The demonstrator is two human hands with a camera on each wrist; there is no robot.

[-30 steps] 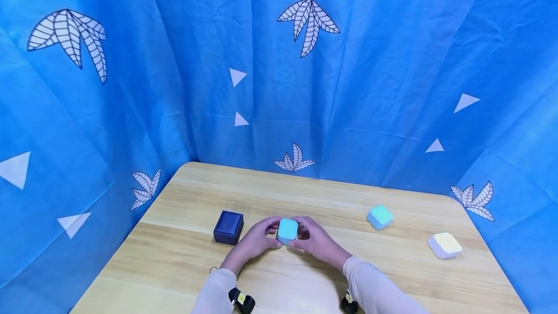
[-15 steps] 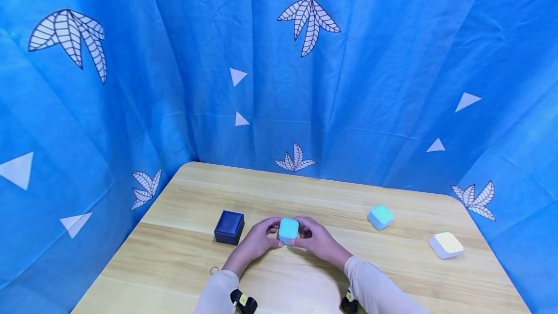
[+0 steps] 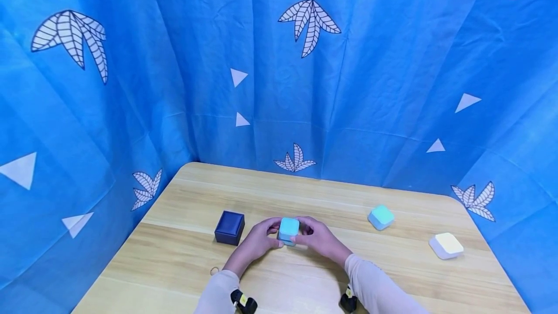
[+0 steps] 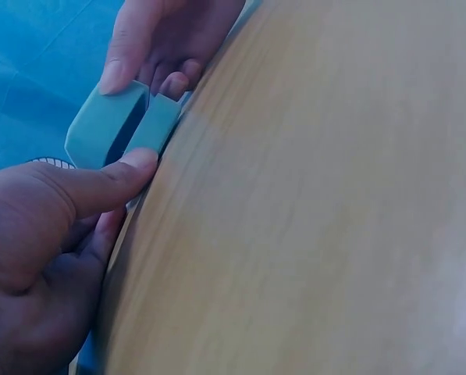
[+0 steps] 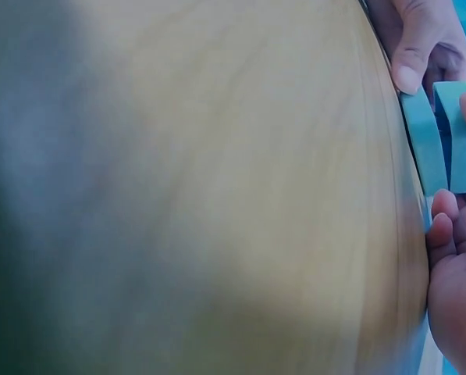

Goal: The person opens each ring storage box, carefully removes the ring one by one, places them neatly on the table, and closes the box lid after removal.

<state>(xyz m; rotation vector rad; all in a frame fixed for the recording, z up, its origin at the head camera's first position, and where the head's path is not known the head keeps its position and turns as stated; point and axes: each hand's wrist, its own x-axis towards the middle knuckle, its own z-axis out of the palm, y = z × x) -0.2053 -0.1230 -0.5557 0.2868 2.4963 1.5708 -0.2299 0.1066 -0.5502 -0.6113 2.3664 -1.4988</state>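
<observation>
A small turquoise box sits on the wooden table between both hands, its lid [image 3: 289, 226] raised a little off its base [image 4: 158, 121]. A dark gap runs between lid and base in both wrist views. My left hand [image 3: 261, 239] holds the base, thumb on its near side. The right hand [image 3: 320, 239] pinches the lid, with its thumb on the lid's side in the left wrist view. The inside of the box is hidden. Left of the left hand stands a navy box [image 3: 229, 227] with its lid down. A thin ring [image 3: 214, 271] lies beside the left forearm.
Farther right on the table [image 3: 279, 183] are another turquoise box [image 3: 381, 217] and a white box [image 3: 446, 245] with a cream top. A blue patterned curtain [image 3: 279, 86] hangs behind and along the sides of the table.
The right hand has raised the lid slightly, so a gap now shows above the base. The left hand has kept its place on the base.
</observation>
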